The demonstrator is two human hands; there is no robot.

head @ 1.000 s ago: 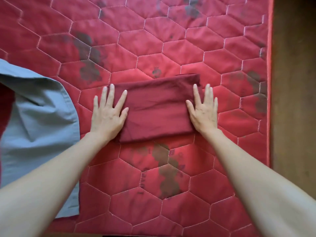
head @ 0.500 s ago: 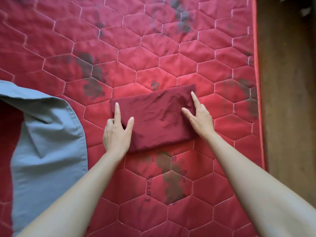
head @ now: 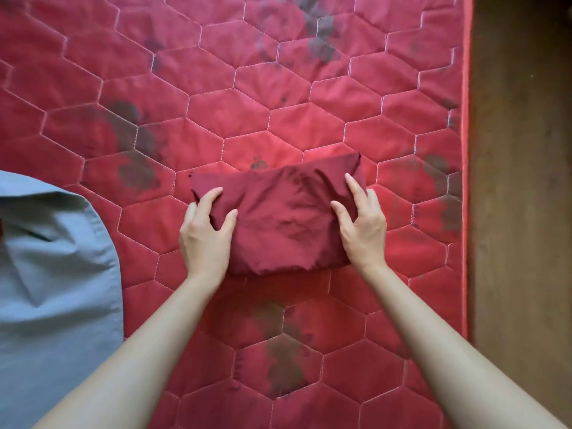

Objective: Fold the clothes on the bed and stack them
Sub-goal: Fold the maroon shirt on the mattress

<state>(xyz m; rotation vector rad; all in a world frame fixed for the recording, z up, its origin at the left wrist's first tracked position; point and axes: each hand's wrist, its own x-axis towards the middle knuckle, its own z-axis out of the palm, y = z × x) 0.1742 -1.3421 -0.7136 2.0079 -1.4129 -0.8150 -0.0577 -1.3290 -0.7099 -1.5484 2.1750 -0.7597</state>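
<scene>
Folded maroon garment [head: 284, 218] mid-bed on red quilt [head: 278, 88], gripped at either end: left hand [head: 205, 235] and right hand [head: 362, 226], fingers curled around cloth. Lifting step; next, carrying level toward a stack, unfolded blue garment [head: 55, 274] pending.

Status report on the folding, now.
Left hand and right hand both grip the folded maroon garment, one at each end. Grey-blue garment lies unfolded to the left on the bed. Nothing in the way.

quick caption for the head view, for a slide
Both hands, left hand and right hand, grip the ends of a folded maroon cloth on a red quilted bed, beside a blue garment.
</scene>
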